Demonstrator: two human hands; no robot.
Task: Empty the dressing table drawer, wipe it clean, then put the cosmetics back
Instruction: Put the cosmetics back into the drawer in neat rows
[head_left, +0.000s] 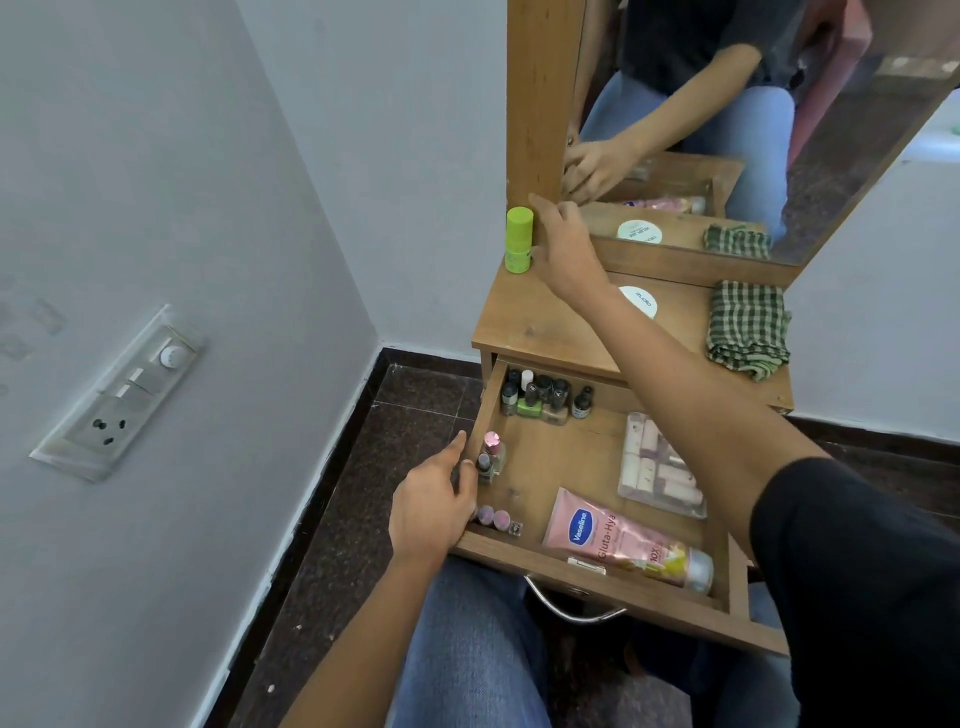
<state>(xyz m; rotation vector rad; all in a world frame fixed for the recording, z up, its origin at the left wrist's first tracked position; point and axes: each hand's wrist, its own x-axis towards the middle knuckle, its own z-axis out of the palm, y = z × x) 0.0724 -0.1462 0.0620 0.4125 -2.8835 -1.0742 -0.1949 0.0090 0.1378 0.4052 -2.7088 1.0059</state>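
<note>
From the head camera, you are working through the emptying stage. The open wooden drawer (571, 569) is holding most of its cosmetics, and only the lime-green cylindrical bottle (518, 239) is standing upright on the wooden tabletop (519, 325), in the back left corner by the mirror frame.

Your right hand (563, 244) is hovering just beside that bottle. Its fingers are loosely spread with the thumb lifted free, not wrapped round the bottle, though you cannot tell whether the fingertips are touching it.

Your left hand (431, 509) is resting on the drawer's left wall near the front corner. Its fingers are reaching in towards the small pink-capped glass bottles (491, 457), and their tips are hidden, so a pinch cannot be confirmed.

To do this step well:
- Be lifting the small bottles one at a time and upright.
- Be setting them in a row along the back edge, away from the folded green-checked cloth (748, 327).
- Be leaving the pink squeeze tube (623, 540) and the clear plastic case of pale tubes (660, 467) for last — they are easier to carry.
</note>
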